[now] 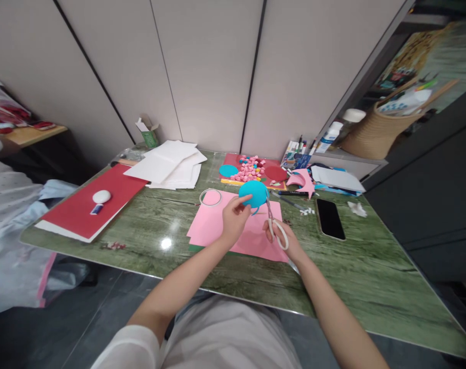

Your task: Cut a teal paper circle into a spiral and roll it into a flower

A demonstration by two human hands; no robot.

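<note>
My left hand (235,219) pinches a round turquoise paper piece (252,193) and holds it above a pink paper sheet (213,223). In my right hand (282,237) are white-handled scissors (276,224), fingers through the loops. Their blades point up and meet the right edge of the turquoise piece. Both hands hover over the green table (371,266).
A tape ring (210,197) lies by the pink sheet. Behind are small pink bits on a red sheet (250,169), white papers (171,164), pens (300,148) and a basket (375,133). A black phone (329,219) lies right. Red board (82,205) with a white object (101,196) lies left.
</note>
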